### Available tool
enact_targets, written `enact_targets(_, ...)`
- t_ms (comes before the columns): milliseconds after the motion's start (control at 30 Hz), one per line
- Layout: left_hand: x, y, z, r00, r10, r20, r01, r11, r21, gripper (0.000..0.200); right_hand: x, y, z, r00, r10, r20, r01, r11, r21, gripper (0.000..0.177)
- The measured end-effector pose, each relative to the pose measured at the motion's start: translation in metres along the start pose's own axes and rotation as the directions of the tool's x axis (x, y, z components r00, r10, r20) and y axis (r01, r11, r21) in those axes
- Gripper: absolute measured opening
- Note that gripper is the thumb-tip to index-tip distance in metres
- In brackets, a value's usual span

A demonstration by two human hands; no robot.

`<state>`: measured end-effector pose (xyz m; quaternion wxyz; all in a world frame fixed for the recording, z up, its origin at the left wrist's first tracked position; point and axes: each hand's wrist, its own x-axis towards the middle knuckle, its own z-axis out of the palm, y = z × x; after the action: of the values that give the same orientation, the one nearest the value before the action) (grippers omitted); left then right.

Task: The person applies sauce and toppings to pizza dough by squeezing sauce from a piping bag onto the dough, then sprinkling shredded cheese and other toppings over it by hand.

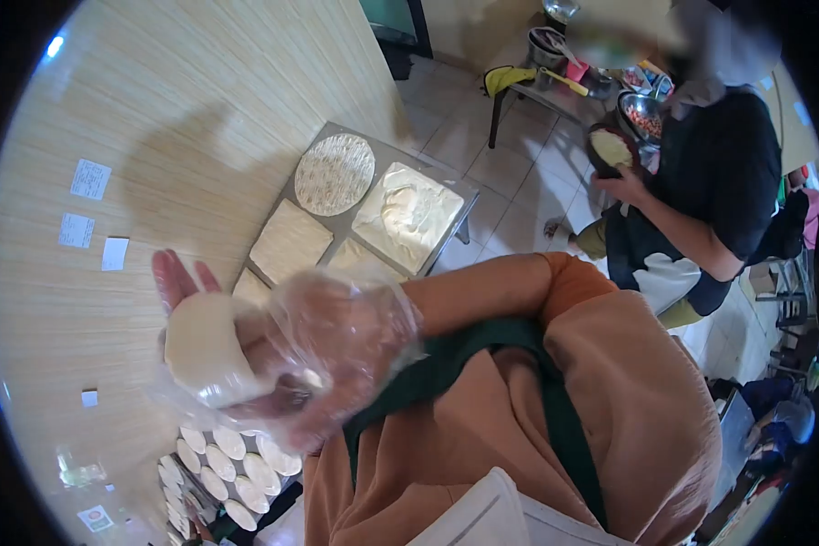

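Observation:
A smooth, pale piece of dough (207, 350) with a rounded, curved surface is held up in the left part of the view. My left hand (180, 284), in a clear plastic glove, supports it from behind, its fingers showing past the dough's upper edge. My right hand (332, 332), in a loose clear glove, reaches across, and its blurred fingers grip the near side of the dough. The gloves overlap, so the rest of the left hand is largely hidden. Below the hands, several flat oval dough pieces (230, 443) lie in rows.
On a metal table (335, 135) lie a round flat sheet (335, 175), a square sheet (291, 241) and a thick creamy slab (408, 217). A co-worker (714, 182) at right holds a dark bowl (612, 148). A side table bears bowls and a yellow-handled tool (564, 82). Paper notes (91, 179) mark the pale wood-grain surface.

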<state>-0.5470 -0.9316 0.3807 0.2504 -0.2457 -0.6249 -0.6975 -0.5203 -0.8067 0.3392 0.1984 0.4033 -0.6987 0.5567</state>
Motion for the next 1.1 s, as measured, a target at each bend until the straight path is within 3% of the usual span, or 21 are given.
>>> enact_targets(167,-0.023,0.014,0.015,0.996,-0.065,0.065,0.082,0.951,-0.299,0.046,-0.014,-0.03,-0.024,0.96,-0.253,-0.123,0.253,0.967,-0.016,0.077)
enact_targets(267,-0.022,0.009,0.015,0.957,-0.073,0.281,0.23,0.783,-0.577,0.044,-0.051,-0.036,-0.039,0.984,-0.113,0.134,0.123,0.991,-0.062,0.07)
enact_targets(300,-0.027,0.01,0.02,0.935,-0.061,0.348,0.284,0.718,-0.635,0.044,-0.059,-0.041,-0.049,0.951,-0.31,0.012,0.303,0.919,-0.254,0.061)
enact_targets(333,-0.035,0.013,0.03,0.915,-0.045,0.4,0.332,0.646,-0.688,0.044,-0.065,-0.048,-0.06,0.865,-0.49,-0.111,0.385,0.788,-0.48,0.054)
enact_targets(400,-0.049,0.018,0.058,0.867,0.002,0.497,0.434,0.486,-0.759,0.048,-0.069,-0.059,-0.08,0.976,-0.215,0.02,0.215,0.958,-0.192,0.046)
enact_targets(433,-0.055,0.023,0.07,0.868,0.002,0.496,0.432,0.486,-0.759,0.05,-0.076,-0.076,-0.091,0.955,-0.28,0.096,0.294,0.936,-0.195,0.038)
enact_targets(467,-0.062,0.027,0.083,0.869,0.003,0.495,0.431,0.486,-0.76,0.052,-0.083,-0.067,-0.087,0.913,-0.407,-0.033,0.378,0.873,-0.308,0.039)
enact_targets(533,-0.068,0.04,0.111,0.923,-0.037,0.382,0.316,0.64,-0.701,0.05,-0.088,-0.042,-0.082,0.725,-0.651,-0.226,0.458,0.7,-0.549,0.041)
enact_targets(600,-0.071,0.055,0.134,0.965,-0.063,0.256,0.209,0.777,-0.594,0.048,-0.1,-0.065,-0.106,0.916,-0.365,-0.164,0.294,0.891,-0.346,0.048)
enact_targets(667,-0.07,0.066,0.152,0.993,-0.043,0.11,0.09,0.882,-0.462,0.046,-0.109,-0.102,-0.137,0.998,-0.031,-0.048,0.019,0.972,-0.235,0.049)
enact_targets(733,-0.067,0.068,0.159,0.973,-0.216,0.086,0.228,0.818,-0.528,0.048,-0.106,-0.098,-0.144,0.996,-0.081,0.037,0.087,0.979,-0.186,0.054)
enact_targets(833,-0.073,0.069,0.177,0.965,-0.239,0.112,0.264,0.857,-0.443,0.058,-0.096,-0.092,-0.162,0.996,-0.089,-0.018,0.086,0.991,-0.103,0.065)
enact_targets(933,-0.071,0.064,0.185,0.954,-0.265,0.142,0.298,0.891,-0.341,0.067,-0.092,-0.083,-0.154,0.939,0.06,-0.338,-0.165,0.942,-0.292,0.068)
enact_targets(967,-0.061,0.05,0.18,0.983,0.008,0.185,0.013,0.993,-0.114,0.064,-0.091,-0.081,-0.153,0.961,0.093,-0.26,-0.156,0.96,-0.234,0.067)
enact_targets(1000,-0.052,0.041,0.175,0.965,0.159,0.21,-0.159,0.987,-0.014,0.064,-0.093,-0.079,-0.151,0.976,0.117,-0.182,-0.149,0.973,-0.174,0.067)
enact_targets(1100,-0.044,0.031,0.167,0.982,0.038,0.182,-0.013,0.991,-0.135,0.062,-0.093,-0.071,-0.152,0.992,0.102,-0.078,-0.113,0.982,-0.152,0.066)
